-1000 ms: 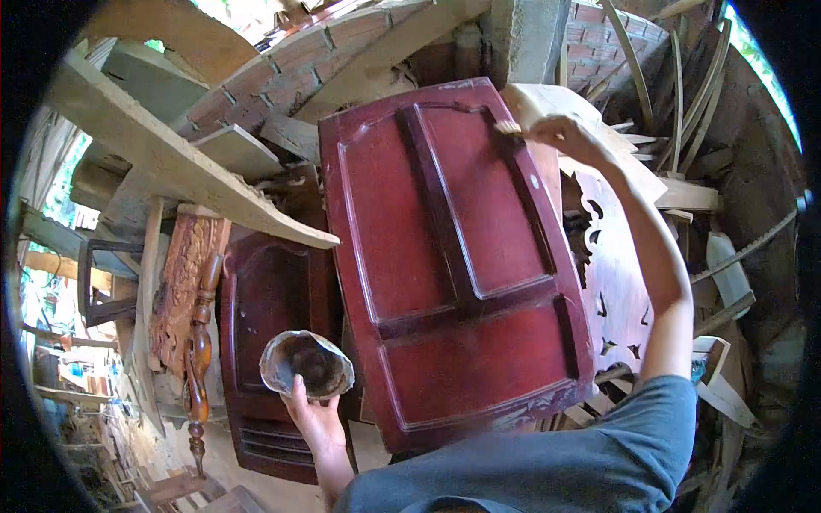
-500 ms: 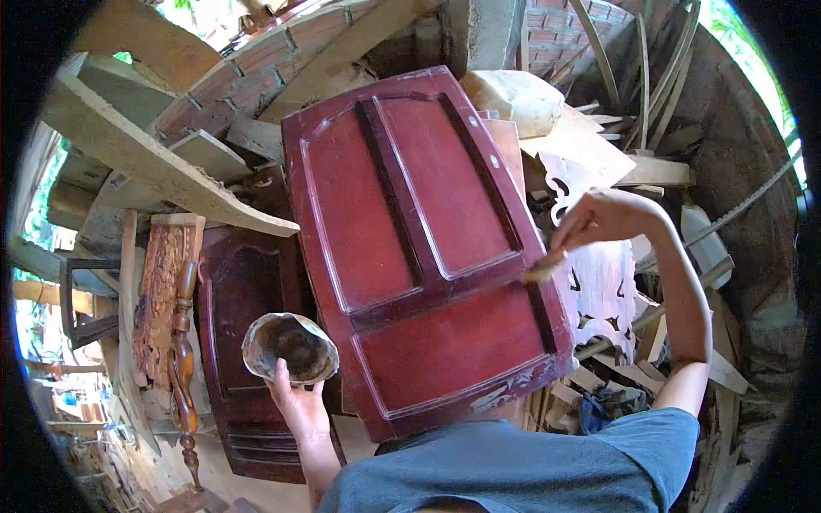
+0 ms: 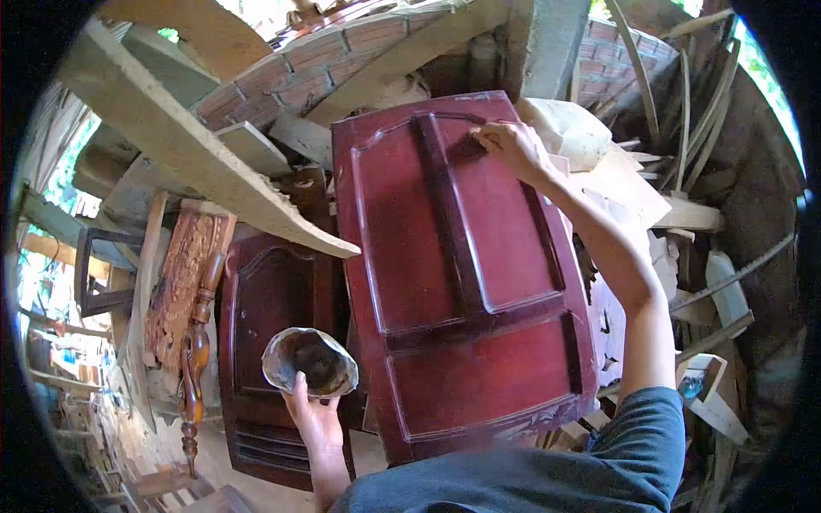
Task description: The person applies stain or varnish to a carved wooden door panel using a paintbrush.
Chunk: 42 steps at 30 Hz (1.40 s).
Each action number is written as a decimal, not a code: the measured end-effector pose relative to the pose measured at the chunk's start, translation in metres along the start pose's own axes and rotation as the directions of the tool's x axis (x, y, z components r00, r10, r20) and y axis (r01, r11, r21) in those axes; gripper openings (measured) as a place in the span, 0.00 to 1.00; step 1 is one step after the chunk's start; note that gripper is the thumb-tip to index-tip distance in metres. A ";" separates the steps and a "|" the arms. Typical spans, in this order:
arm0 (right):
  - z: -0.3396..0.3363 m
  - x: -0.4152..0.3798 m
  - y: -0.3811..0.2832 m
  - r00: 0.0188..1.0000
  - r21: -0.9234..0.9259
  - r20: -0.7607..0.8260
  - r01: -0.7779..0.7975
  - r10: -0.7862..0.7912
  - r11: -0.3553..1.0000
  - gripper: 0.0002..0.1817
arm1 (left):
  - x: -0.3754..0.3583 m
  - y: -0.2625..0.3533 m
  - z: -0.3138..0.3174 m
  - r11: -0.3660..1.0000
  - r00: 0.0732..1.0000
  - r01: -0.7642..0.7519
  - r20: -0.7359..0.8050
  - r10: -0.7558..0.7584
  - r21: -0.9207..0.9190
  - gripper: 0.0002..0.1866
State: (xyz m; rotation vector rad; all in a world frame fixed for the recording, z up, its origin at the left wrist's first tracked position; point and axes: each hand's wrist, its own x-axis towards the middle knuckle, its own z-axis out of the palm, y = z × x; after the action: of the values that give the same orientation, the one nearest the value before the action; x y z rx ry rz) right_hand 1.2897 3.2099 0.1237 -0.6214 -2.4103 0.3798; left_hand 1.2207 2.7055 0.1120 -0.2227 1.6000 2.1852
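Observation:
A dark red panelled wooden door [image 3: 419,333] leans in front of me, with raised mouldings around its panels. My right hand [image 3: 517,152] is closed at the upper right panel, its fingers pinched on a brush that is mostly hidden now; its bristles showed at the door's right edge earlier. Below the fingertips lies a dark patch on the red surface. My left hand [image 3: 316,419] grips a rough-rimmed bowl [image 3: 310,362] from below, thumb over the near rim. The bowl is tilted toward me, and its inside is stained dark brown.
A second dark door [image 3: 274,308] stands behind the bowl. A curved plank [image 3: 214,162] juts in from the upper left, its tip close to the red door. To the left are a carved board [image 3: 184,282] and a turned post [image 3: 197,368]. Scrap wood and a white jug [image 3: 564,132] lie right.
My right hand has moved from the door's right edge up and left to the upper right panel. My left hand still holds the bowl. The view has shifted.

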 end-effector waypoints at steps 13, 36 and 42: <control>0.009 0.017 0.004 0.938 0.148 0.139 0.298 -0.318 0.943 0.08 | -0.002 0.002 -0.006 1.000 1.000 0.011 -0.015 -0.011 -0.004 0.36; -0.128 -0.150 -0.106 0.893 0.299 0.418 -0.308 0.167 0.903 0.14 | -0.036 0.007 -0.008 0.999 0.996 -0.050 0.068 0.051 -0.015 0.38; -0.130 -0.165 -0.040 0.908 0.053 0.306 -0.315 0.285 0.948 0.09 | -0.037 0.011 -0.018 0.998 0.997 -0.037 0.064 0.040 -0.050 0.38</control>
State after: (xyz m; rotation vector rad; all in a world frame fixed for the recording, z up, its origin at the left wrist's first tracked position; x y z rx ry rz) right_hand 1.4736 3.1057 0.1594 -0.9526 -2.5553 0.7693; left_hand 1.2473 2.6765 0.1298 -0.1347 1.5295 2.2385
